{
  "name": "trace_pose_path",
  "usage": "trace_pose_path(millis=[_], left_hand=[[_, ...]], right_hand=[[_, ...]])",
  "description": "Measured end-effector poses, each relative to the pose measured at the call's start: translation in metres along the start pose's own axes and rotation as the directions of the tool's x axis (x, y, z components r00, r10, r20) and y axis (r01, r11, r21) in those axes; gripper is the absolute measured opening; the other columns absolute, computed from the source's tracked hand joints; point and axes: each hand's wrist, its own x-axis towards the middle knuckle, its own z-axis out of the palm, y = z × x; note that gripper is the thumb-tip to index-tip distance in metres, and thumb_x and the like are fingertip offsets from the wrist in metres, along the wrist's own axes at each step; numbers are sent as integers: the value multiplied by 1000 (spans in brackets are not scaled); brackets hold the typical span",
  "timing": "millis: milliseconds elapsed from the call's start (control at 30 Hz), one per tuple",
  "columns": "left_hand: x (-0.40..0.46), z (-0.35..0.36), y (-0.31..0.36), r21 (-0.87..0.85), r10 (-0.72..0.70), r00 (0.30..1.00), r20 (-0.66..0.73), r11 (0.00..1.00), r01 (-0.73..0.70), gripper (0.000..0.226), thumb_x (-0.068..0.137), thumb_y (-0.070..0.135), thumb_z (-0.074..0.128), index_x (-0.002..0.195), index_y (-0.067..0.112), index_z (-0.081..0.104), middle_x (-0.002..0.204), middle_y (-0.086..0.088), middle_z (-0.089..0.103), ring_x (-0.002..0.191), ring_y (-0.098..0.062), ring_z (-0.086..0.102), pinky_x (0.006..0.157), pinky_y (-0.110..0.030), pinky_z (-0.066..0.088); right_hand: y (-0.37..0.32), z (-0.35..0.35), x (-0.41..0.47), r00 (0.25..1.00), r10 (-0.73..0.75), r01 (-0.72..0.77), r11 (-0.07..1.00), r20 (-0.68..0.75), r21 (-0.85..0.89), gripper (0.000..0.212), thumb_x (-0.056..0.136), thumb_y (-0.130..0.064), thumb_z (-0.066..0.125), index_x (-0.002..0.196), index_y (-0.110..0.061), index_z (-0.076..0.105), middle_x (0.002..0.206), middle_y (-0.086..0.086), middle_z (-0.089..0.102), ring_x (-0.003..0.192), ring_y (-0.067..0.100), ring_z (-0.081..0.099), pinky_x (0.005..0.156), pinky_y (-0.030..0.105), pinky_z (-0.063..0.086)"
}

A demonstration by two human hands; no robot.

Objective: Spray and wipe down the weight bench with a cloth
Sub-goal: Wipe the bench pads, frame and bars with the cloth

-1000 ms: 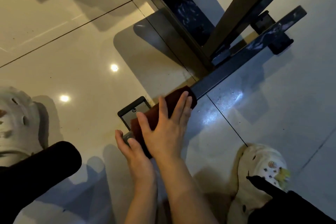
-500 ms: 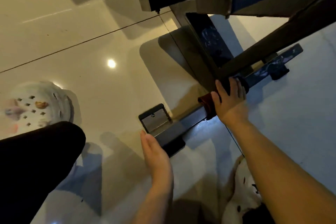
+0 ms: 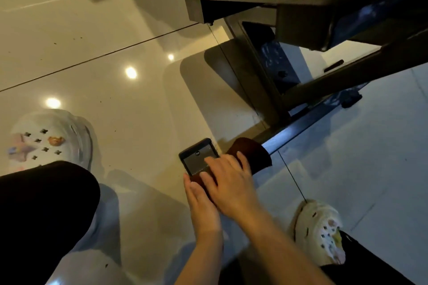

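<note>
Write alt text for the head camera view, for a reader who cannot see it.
A person's right hand presses a dark brown cloth flat on the floor bar of a weight bench frame, near its end cap. The left hand rests with straight fingers against the bar's near end. White clogs stand on glossy floor tiles either side.
</note>
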Motion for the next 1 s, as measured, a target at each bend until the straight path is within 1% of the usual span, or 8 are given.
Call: trace_pose_path(millis=[100,200,300,467,600,733,867,1000], left_hand=[[3,-7,2,21,9,999,40,1000,-10,72,82,61,21,150,38,19,153,6,29,138,-14,30,111,-32,26],[7,-14,-2,78,12,998,62,997,-17,69,81,65,18,146,42,20,157,9,22,145,-16,22,120,-43,18],[10,-16,-4,98,-16,998,52,995,11,77,77,79,16,146,46,26,153,4,35,141,-22,32,117,-49,25],[10,-15,5,86,-56,998,-5,995,57,78,80,71,13,149,37,28,153,2,36,141,-23,31,118,-47,22],[18,-16,7,31,-42,997,-69,999,44,54,102,51,16,149,29,32,151,0,38,134,-14,36,109,-31,26],[24,-24,8,-193,-245,955,-164,958,213,54,99,58,27,123,22,59,116,-8,64,101,-20,59,88,-36,47],[24,-26,16,-163,-168,973,-156,976,143,50,101,56,24,108,26,63,98,-4,63,88,-17,59,77,-34,48],[24,-20,12,-87,-112,992,-58,990,107,51,98,59,19,121,33,58,117,8,63,111,-10,58,106,-36,38]], right_hand=[[46,-27,21,979,-63,77,995,193,-64,53,95,-64,22,118,-29,55,120,-7,58,122,12,47,116,36,12],[102,-50,56,972,11,36,980,235,-197,79,83,-80,4,94,-27,60,102,-3,61,107,18,55,114,41,21],[137,-59,78,972,95,-45,973,216,-225,62,92,-69,16,73,-25,56,85,4,61,93,25,59,102,41,31],[114,-39,76,972,150,-83,940,180,-331,58,102,-51,22,104,-19,70,110,14,66,111,31,55,108,43,26],[45,-25,42,952,79,-13,975,295,-221,58,100,-57,17,116,-29,65,127,9,58,126,26,43,116,48,11],[-23,-6,12,926,-111,170,976,361,-135,63,95,-59,8,123,-36,61,133,5,55,130,29,39,116,54,5],[-13,-5,17,946,-104,148,981,308,-124,61,98,-56,12,114,-32,66,123,-2,61,123,20,46,116,46,7],[39,-22,36,961,-44,87,985,275,-148,52,102,-51,18,99,-27,65,108,-6,64,111,13,52,114,39,14]])
